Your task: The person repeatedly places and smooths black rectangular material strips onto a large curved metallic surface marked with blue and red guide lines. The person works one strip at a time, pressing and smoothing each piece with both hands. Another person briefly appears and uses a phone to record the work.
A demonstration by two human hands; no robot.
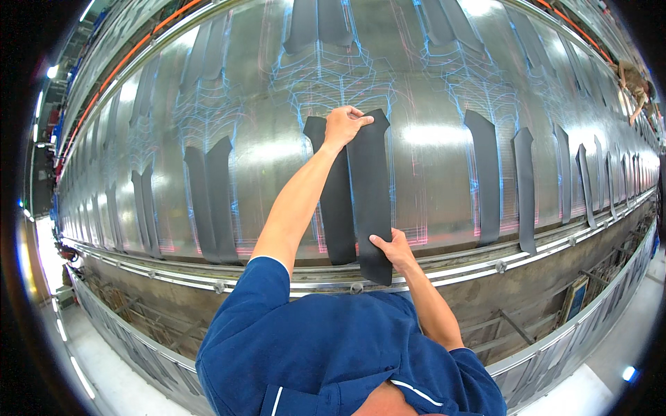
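A long dark grey strip of sheet material (371, 180), cut to a point at its far end, lies in front of me on a shiny metal table (433, 173). My left hand (343, 128) pinches the strip's far end near its upper left corner. Lower down, my right hand (394, 251) grips the right edge close to the near end, thumb on top and fingers hidden. That near end hangs over the table's front rail. Just left is a second dark strip (338, 215), partly covered by my left hand and forearm.
Similar strips lie in pairs along the table, such as a pair on the left (210, 201) and a single strip (484, 177) on the right. Blue and pink lines mark the surface. A metal rail (458, 276) edges the front. Another person (635, 87) is at the far right.
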